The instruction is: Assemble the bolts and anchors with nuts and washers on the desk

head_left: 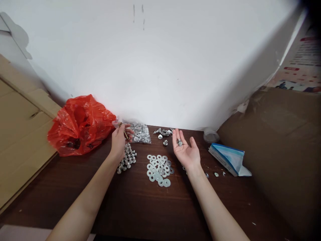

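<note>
My left hand [119, 139] is closed on a thin brass-coloured rod [126, 134], whose exact kind I cannot make out. Below it a cluster of silver bolts [129, 156] stands close together on the table. My right hand [187, 152] is palm up with its fingers stretched out. Small silver screws with washers [179, 142] lie on those fingers. Between the hands, flat washers [157, 169] are spread in a loose patch. Farther back lies a pile of small screws [164, 132], with a single screw [165, 143] nearer to me.
A clear bag of metal parts [141, 133] lies behind my left hand, beside a crumpled red plastic bag [82, 124]. To the right are a blue-and-white box [227, 159] and a clear round container [211, 135]. Cardboard [22, 130] and a white wall [160, 67] bound the table [140, 207].
</note>
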Demonstrator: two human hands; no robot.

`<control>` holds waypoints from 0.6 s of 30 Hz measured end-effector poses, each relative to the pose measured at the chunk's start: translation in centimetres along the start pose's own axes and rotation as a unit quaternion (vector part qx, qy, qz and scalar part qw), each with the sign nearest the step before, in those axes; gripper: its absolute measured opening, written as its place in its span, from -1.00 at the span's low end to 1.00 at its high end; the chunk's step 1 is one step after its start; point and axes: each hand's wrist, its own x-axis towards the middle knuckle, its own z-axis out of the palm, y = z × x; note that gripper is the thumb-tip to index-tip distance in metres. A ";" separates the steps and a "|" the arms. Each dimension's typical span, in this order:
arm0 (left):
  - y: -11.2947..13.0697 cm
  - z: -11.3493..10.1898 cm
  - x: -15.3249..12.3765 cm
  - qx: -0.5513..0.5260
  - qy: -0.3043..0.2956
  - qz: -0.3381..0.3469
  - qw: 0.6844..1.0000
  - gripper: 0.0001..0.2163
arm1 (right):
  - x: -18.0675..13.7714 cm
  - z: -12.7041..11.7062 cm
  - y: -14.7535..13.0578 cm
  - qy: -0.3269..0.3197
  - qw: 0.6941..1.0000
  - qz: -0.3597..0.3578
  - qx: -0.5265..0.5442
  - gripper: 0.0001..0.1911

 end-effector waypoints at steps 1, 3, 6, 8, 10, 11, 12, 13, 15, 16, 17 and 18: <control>0.0 0.0 0.0 0.000 0.000 -0.001 1.000 -0.69 | 0.0 0.0 0.0 0.000 1.000 0.000 -0.001 -0.52; 0.0 0.0 0.0 0.002 -0.001 -0.001 1.000 -0.70 | 0.0 0.1 0.0 -0.001 1.000 -0.001 0.002 -0.52; 0.1 0.0 0.1 0.004 -0.002 -0.004 1.000 -0.71 | 0.0 0.1 0.0 -0.002 1.000 -0.002 0.001 -0.53; 0.1 -0.1 0.1 0.000 -0.002 -0.011 1.000 -0.71 | 0.1 0.1 0.0 0.001 1.000 -0.003 -0.012 -0.54; 0.3 -0.1 0.2 -0.010 -0.005 -0.016 1.000 -0.69 | 0.1 0.1 0.0 0.006 1.000 -0.004 -0.025 -0.55; 0.3 -0.1 0.2 -0.016 -0.007 -0.018 1.000 -0.68 | 0.1 0.1 0.0 0.007 1.000 -0.004 -0.030 -0.56; 0.4 -0.1 0.2 -0.020 -0.009 -0.018 1.000 -0.67 | 0.1 0.1 0.0 0.006 0.999 -0.004 -0.033 -0.56; 0.5 -0.1 0.1 -0.022 -0.010 -0.018 1.000 -0.66 | 0.1 0.1 -0.1 0.004 0.999 -0.004 -0.036 -0.57; 0.5 -0.1 0.1 -0.021 -0.011 -0.016 1.000 -0.66 | 0.2 0.0 -0.1 -0.001 0.999 -0.005 -0.044 -0.60; 0.5 -0.1 0.1 -0.018 -0.010 -0.014 1.000 -0.66 | 0.2 0.0 -0.1 -0.003 0.999 -0.004 -0.050 -0.62; 0.5 -0.1 0.1 -0.014 -0.008 -0.012 1.000 -0.66 | 0.2 0.0 -0.1 -0.003 0.998 -0.003 -0.057 -0.66; 0.5 -0.1 0.1 -0.010 -0.007 -0.011 1.000 -0.67 | 0.3 0.0 -0.1 -0.002 0.998 -0.001 -0.065 -0.70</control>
